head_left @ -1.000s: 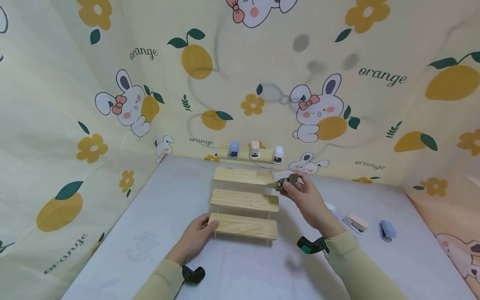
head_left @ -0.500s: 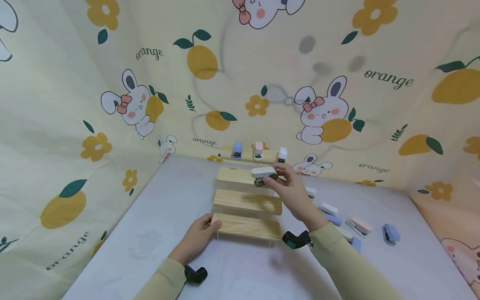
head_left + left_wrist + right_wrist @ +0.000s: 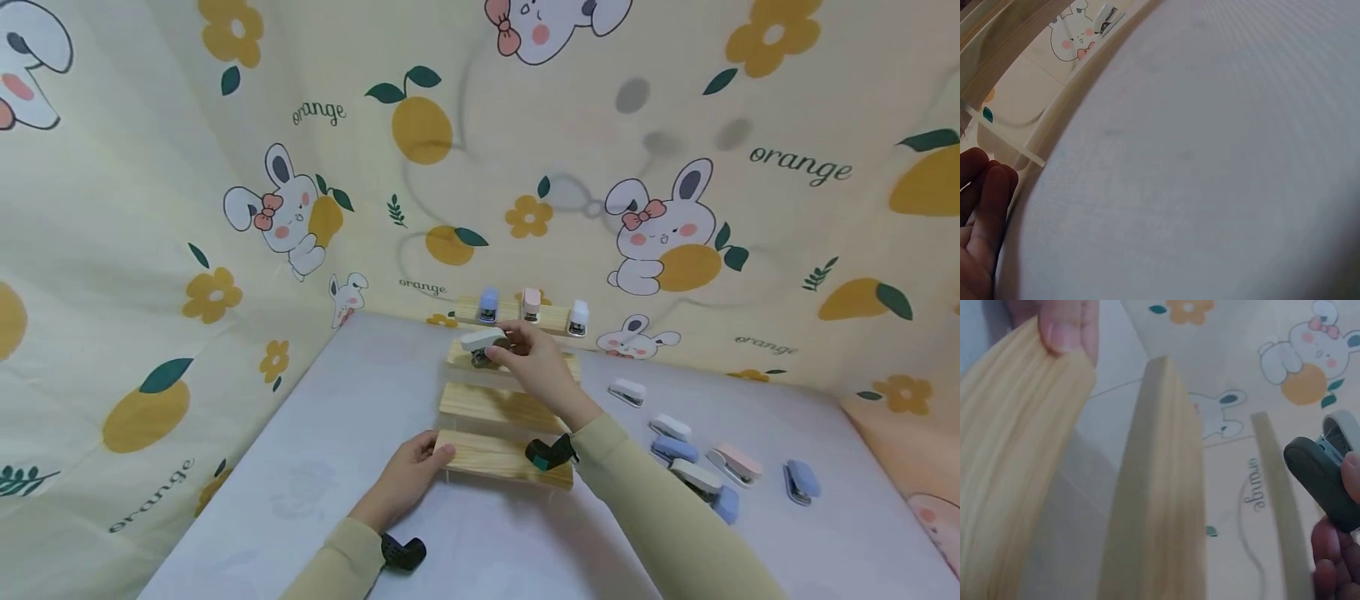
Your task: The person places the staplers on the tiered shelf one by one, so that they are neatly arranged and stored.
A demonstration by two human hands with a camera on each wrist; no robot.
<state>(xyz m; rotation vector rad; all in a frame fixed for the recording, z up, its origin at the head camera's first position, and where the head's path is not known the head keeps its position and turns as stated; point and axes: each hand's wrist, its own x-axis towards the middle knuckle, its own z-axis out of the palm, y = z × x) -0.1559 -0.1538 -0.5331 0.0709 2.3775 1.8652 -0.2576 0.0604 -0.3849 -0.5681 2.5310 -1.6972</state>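
Observation:
My right hand (image 3: 536,362) pinches a small stapler (image 3: 482,339) with a white top and a dark grey base (image 3: 1319,475). It holds the stapler over the left part of the second-highest step of a wooden tiered shelf (image 3: 487,406). My left hand (image 3: 405,475) grips the left end of the shelf's lowest board (image 3: 502,458), its thumb (image 3: 1063,334) on top. On the top board stand a blue stapler (image 3: 489,306), a pink stapler (image 3: 531,305) and a white stapler (image 3: 578,318). In the left wrist view, the left fingers (image 3: 991,194) are beside a clear shelf support.
Several more staplers lie on the table right of the shelf: a white stapler (image 3: 627,392) by itself, a cluster including a blue stapler (image 3: 675,448), a pink stapler (image 3: 735,463), and a blue stapler (image 3: 802,482) farthest right. Patterned cloth (image 3: 570,125) hangs behind the table.
My right hand has carried the white-topped stapler leftward along the second-highest step, turning it so the white top faces up. My left hand keeps its grip on the lowest board. The head view has shifted slightly.

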